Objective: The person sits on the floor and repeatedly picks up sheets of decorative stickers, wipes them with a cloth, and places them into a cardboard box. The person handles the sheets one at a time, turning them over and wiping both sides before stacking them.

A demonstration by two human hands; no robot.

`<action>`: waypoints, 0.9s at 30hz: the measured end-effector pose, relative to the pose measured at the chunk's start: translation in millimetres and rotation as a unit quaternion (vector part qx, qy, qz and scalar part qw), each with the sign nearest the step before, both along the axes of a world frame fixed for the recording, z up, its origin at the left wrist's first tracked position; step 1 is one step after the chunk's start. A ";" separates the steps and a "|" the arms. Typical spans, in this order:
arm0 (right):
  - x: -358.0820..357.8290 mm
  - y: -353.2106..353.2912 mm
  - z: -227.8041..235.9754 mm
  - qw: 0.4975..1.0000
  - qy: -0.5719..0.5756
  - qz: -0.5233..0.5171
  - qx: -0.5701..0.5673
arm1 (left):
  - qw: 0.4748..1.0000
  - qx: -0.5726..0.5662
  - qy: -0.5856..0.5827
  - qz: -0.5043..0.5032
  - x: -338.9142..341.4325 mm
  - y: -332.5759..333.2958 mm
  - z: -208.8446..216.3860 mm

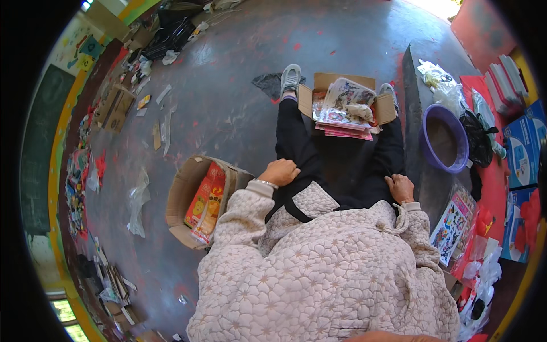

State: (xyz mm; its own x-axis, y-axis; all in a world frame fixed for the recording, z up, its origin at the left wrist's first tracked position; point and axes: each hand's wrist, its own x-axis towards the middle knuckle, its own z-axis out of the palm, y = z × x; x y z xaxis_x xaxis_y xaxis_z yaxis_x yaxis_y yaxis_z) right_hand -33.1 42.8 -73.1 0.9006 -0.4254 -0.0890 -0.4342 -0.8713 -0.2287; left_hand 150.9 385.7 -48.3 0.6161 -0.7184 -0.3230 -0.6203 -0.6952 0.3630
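My left hand (280,172) rests on my left thigh in black trousers, its fingers curled in and nothing seen in them. On the right thigh lies my right hand (400,188), fingers loosely bent over the cloth and holding nothing. Between my feet stands an open cardboard box (305,101) with printed sheets (344,94) and pink-edged packs in it. A crumpled pale piece (359,112) lies on top of the sheets. Left of my left forearm, another open cardboard box (178,199) holds red and orange printed packets (206,196).
A purple basin (427,139) stands on a grey ledge (419,68) to my right, near plastic bags (450,94) and colourful printed sheets (450,225). Blue boxes (524,145) line the right side. Plastic film (138,199) and a closed carton (115,108) lie on the floor leftward.
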 end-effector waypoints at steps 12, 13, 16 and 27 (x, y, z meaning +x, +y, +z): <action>-3.4 6.4 82.1 0.987 -0.008 0.137 -0.080 | 0.998 0.010 0.066 -0.007 13.1 35.1 135.2; -0.9 7.5 91.6 0.989 -0.047 0.116 -0.077 | 0.981 0.051 0.184 0.036 24.3 31.8 144.1; 29.1 9.3 108.3 0.985 -0.151 0.061 -0.058 | 0.984 -0.001 0.149 0.095 74.2 17.4 136.8; 117.7 22.9 25.3 0.963 -0.113 0.225 0.096 | 0.958 0.261 -0.081 0.088 202.0 -73.2 -104.6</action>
State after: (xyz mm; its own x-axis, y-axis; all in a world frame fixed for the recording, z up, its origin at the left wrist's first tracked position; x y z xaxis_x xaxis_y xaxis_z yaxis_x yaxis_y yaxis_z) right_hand 84.6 65.7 -47.8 0.9956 0.0175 0.0923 0.0573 -0.8916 -0.4493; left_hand 352.9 312.5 -152.9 0.7851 -0.3652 -0.5002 -0.4954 -0.8551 -0.1531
